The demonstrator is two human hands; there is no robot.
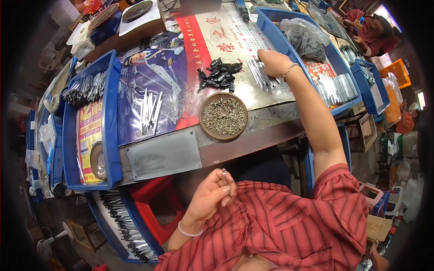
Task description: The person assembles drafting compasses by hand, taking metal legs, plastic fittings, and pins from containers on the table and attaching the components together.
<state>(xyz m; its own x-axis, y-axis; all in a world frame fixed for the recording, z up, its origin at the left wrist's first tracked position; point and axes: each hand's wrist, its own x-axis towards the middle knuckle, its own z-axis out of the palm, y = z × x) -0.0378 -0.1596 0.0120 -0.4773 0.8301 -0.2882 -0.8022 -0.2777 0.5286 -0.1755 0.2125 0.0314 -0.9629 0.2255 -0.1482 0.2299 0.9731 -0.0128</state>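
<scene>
My left hand (210, 197) is held up in front of my chest below the table edge, thumb and fingers pinched around a slim metal rod (224, 171) whose silver end sticks up. My right hand (274, 64) reaches far over the table, its fingers curled at the upper end of a loose bundle of thin metal rods (259, 77); what lies between its fingertips is hidden. Near the table edge sits a round brown dish (203, 126) full of small metal pieces. Behind it lies a pile of black plastic parts (219, 75).
Several pale rods (150, 110) lie left of the dish. Blue trays with rods stand at left (111, 135) and right (352, 92). A power screwdriver (243, 11) lies at the back. Under the table are a red stool (156, 212) and another blue tray (156, 247). A person (368, 29) sits far right.
</scene>
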